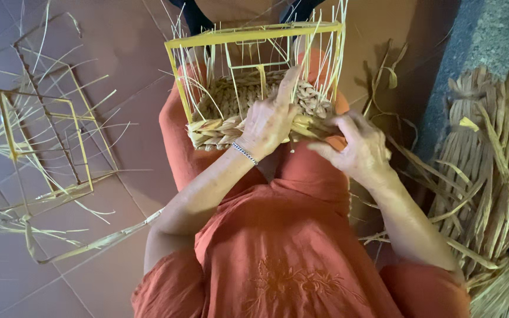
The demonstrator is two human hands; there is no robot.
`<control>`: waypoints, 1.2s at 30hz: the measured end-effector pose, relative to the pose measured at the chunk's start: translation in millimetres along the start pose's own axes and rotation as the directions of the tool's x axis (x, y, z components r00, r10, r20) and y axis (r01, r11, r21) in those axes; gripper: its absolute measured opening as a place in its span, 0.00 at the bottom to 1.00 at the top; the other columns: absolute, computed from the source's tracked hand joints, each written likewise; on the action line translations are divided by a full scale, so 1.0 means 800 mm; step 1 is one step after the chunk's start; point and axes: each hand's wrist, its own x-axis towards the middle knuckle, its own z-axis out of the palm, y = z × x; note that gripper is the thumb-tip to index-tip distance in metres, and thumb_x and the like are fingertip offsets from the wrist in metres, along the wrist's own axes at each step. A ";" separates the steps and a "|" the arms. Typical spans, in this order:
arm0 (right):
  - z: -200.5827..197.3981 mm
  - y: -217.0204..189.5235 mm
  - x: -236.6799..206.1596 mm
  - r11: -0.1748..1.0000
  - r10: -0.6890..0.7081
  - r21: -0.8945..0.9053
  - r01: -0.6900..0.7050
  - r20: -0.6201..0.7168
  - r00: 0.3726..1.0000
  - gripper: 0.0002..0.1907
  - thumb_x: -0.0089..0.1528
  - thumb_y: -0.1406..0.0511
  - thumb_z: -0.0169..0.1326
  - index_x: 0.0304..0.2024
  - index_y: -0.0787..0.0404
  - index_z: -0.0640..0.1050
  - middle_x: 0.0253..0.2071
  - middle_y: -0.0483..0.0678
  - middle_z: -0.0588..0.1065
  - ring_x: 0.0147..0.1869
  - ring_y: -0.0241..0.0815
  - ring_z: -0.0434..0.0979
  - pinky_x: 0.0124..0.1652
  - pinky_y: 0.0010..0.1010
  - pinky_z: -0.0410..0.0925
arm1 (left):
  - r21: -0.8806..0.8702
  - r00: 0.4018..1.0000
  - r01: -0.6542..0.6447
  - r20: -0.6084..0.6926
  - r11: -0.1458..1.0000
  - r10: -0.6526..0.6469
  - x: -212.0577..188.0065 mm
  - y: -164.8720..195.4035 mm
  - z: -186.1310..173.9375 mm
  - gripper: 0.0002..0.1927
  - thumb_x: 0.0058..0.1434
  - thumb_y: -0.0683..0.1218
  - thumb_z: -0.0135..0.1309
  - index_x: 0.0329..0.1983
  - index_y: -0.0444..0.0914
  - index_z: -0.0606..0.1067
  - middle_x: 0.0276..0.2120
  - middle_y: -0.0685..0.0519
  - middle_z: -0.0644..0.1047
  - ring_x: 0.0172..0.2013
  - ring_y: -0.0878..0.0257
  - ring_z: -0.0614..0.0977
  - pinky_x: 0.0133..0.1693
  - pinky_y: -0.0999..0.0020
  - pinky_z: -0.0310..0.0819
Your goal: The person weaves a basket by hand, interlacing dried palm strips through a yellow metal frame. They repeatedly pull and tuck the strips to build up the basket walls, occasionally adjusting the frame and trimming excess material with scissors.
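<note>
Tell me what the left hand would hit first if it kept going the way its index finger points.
The left hand points up-frame across the woven basket. It would probably meet the yellow frame and its upright straw strands first, though depth is unclear.

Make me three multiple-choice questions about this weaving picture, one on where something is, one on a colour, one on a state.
1. Where is the bundle of dried straw?
A. On the person's right
B. On the person's lap
C. Inside the frame

2. What colour is the basket frame on the lap?
A. Blue
B. Yellow
C. Black

3. How far is the basket woven?
A. Up to the top rim
B. Not begun
C. Only the lower part

Answers:
1. A, it lies on the floor beyond the right hand.
2. B, its top rails are yellow.
3. C, plaited rows by the left hand cover the bottom, while upper bars stand bare.
</note>
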 end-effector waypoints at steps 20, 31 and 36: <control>-0.025 -0.013 0.013 0.873 -0.317 -0.481 0.080 -0.437 0.842 0.16 0.57 0.60 0.74 0.43 0.52 0.82 0.47 0.47 0.73 0.56 0.50 0.67 0.54 0.50 0.58 | 0.077 0.979 -0.140 0.160 0.987 0.126 -0.002 0.042 -0.011 0.06 0.66 0.35 0.50 0.45 0.32 0.72 0.24 0.46 0.76 0.23 0.55 0.79 0.22 0.62 0.74; 0.036 0.013 0.034 0.981 0.157 0.103 -0.164 0.076 0.985 0.12 0.65 0.70 0.57 0.51 0.60 0.81 0.26 0.54 0.80 0.24 0.40 0.79 0.26 0.32 0.72 | -0.234 0.999 -0.053 -0.005 0.971 0.053 -0.009 0.018 -0.027 0.12 0.67 0.36 0.50 0.47 0.37 0.61 0.26 0.43 0.76 0.23 0.45 0.81 0.24 0.51 0.70; 0.037 0.000 0.029 0.939 0.214 0.288 -0.188 -0.062 0.975 0.03 0.64 0.71 0.61 0.41 0.63 0.81 0.28 0.53 0.80 0.23 0.40 0.79 0.24 0.34 0.68 | -0.331 0.999 0.002 -0.032 0.943 -0.013 -0.003 0.018 -0.022 0.16 0.64 0.36 0.52 0.51 0.38 0.62 0.33 0.44 0.80 0.29 0.45 0.83 0.28 0.54 0.74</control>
